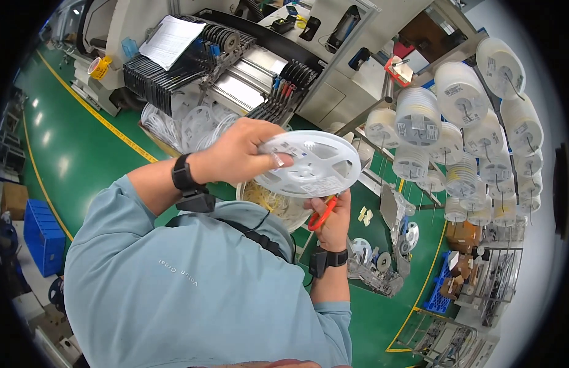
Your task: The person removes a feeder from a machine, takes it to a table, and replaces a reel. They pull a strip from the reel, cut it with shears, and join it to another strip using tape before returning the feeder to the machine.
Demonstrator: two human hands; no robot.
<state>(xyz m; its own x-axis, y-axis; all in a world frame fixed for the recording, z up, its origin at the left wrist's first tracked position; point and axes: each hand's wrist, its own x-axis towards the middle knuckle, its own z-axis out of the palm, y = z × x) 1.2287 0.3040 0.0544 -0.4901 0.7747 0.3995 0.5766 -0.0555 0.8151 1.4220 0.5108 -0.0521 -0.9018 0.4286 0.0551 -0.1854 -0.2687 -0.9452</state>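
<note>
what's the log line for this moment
left hand: gripping white reel | right hand: holding red handle | floor: green

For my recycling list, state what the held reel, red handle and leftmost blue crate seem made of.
White reel: likely plastic, satin, judging by its pale sheen and cutouts.
Red handle: probably plastic, smooth, evenly coloured.
Blue crate: seemingly plastic, fairly matte, from its uniform colour.

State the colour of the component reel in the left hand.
The component reel is white, best seen in the head view.

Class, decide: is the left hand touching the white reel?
Touching. The head view shows the left hand gripping the white reel at its rim, thumb over its face.
</note>
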